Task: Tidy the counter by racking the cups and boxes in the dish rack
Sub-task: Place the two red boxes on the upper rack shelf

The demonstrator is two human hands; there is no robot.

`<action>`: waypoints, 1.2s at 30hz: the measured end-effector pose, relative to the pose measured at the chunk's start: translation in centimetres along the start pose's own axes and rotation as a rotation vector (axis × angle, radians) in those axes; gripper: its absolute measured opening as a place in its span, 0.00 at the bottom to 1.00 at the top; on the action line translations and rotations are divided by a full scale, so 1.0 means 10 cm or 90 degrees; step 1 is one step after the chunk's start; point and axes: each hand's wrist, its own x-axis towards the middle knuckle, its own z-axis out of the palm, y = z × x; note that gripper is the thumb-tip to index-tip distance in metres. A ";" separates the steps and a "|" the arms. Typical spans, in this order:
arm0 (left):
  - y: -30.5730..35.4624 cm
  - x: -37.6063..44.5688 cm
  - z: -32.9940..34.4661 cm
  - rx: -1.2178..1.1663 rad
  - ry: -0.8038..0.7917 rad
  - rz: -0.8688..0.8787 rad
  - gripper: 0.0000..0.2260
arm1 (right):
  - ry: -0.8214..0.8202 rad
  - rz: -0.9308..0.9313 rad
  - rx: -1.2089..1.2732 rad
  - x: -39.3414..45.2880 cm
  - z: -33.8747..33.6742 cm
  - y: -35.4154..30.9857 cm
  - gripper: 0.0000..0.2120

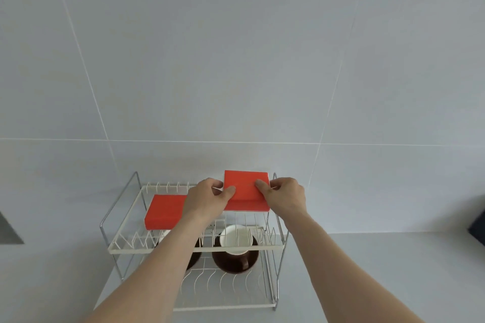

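Gripping the stiff, light-looking red box [246, 189] by its side edges, left hand [207, 195] and right hand [284, 195] pinch it above the far right of the dish rack [194, 248].

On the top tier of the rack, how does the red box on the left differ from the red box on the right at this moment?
The left red box lies free on the top tier of the dish rack, with no hand gripping it; the right red box is pinched by the left hand and right hand. The left red box sits nearer the camera, the right red box nearer the wall. The left forearm hides a corner of the left red box; thumbs overlap the right one. Both look the same red, flat and rectangular.
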 end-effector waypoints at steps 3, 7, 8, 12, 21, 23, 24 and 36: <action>-0.16 0.09 0.07 0.008 -0.012 -0.025 0.21 | -0.023 0.001 -0.039 0.05 0.15 0.04 0.17; -0.31 0.20 0.19 0.026 -0.028 -0.056 0.21 | -0.043 0.003 -0.073 0.13 0.30 0.11 0.17; -0.34 0.22 0.23 0.027 -0.029 -0.062 0.20 | -0.049 -0.006 -0.093 0.16 0.34 0.13 0.17; -0.43 0.29 0.32 0.029 -0.034 -0.081 0.18 | -0.075 -0.029 -0.165 0.22 0.45 0.17 0.15; -0.54 0.39 0.46 0.082 -0.064 -0.084 0.18 | -0.096 -0.005 -0.197 0.28 0.62 0.32 0.15; -0.55 0.39 0.48 0.089 -0.064 -0.087 0.19 | -0.103 0.001 -0.198 0.29 0.63 0.35 0.15; -0.56 0.40 0.49 0.094 -0.065 -0.089 0.19 | -0.108 0.002 -0.203 0.29 0.63 0.36 0.15; -0.62 0.41 0.57 0.115 -0.063 -0.101 0.19 | -0.094 -0.003 -0.214 0.28 0.71 0.45 0.18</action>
